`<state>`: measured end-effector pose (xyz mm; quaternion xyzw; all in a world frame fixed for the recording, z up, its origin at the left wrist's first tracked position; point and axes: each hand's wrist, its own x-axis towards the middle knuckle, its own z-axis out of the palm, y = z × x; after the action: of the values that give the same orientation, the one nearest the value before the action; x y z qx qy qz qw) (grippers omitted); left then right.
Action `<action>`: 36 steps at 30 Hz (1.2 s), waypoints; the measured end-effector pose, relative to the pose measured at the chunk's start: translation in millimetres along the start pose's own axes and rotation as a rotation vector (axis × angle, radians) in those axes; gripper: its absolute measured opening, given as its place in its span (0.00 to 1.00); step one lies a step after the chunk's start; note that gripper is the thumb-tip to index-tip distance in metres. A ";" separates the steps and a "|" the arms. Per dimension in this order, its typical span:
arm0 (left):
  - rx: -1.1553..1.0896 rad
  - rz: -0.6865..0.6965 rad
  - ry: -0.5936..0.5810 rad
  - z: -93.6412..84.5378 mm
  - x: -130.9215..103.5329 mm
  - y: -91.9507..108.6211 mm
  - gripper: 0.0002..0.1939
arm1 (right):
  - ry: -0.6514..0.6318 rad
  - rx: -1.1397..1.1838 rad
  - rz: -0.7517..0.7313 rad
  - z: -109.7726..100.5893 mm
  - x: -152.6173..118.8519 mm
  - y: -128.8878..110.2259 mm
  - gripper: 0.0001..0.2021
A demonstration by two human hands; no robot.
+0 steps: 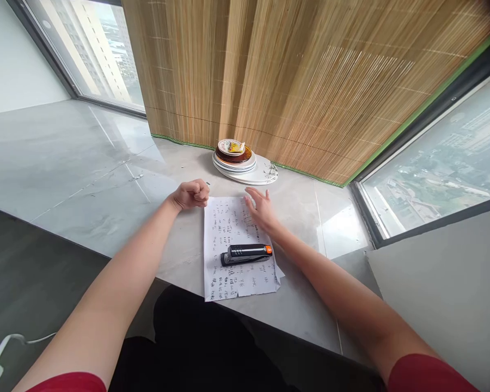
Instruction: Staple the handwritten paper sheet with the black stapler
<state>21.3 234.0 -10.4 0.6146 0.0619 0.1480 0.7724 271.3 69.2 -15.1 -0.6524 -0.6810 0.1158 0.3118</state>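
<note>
The left grip (194, 194) is balled into a fist, its inside hidden, just beside the handwritten paper (213, 267). The right grip (258, 206), loosely spread and empty, is over the paper. Nearer the body than both, the stapler (249, 251) lies on it.

Rows of small handwriting (224, 286) run across the paper sheets (233, 231), too tiny to read; nothing else is legible.
</note>
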 end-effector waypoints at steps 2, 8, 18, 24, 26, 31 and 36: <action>0.044 -0.045 -0.037 9.4 4.7 -1.2 0.15 | -0.034 0.222 -0.092 -23.8 -21.4 -2.5 0.28; 0.235 -0.123 -0.058 24.3 14.1 -8.6 0.12 | -0.421 0.225 -0.377 -49.8 -80.0 -12.6 0.28; 0.263 -0.102 0.022 28.7 16.4 -9.0 0.12 | -0.105 0.350 -0.395 -22.5 -73.9 -6.1 0.13; 0.239 -0.132 0.097 31.2 16.1 -5.8 0.11 | 0.293 0.639 -0.157 -31.2 -73.8 6.8 0.23; 0.250 -0.148 0.112 30.0 15.5 -6.1 0.11 | 0.256 0.687 -0.160 -32.5 -73.8 10.8 0.23; 0.250 -0.152 0.124 29.0 14.9 -6.3 0.11 | 0.187 0.688 -0.169 -32.6 -73.2 11.4 0.21; 0.241 -0.135 0.115 28.6 14.6 -6.8 0.11 | 0.184 0.598 -0.208 -29.1 -73.7 6.8 0.22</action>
<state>44.2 210.4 -8.9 0.6878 0.1645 0.1224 0.6963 290.2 -8.1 -16.5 -0.4666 -0.6490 0.2187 0.5597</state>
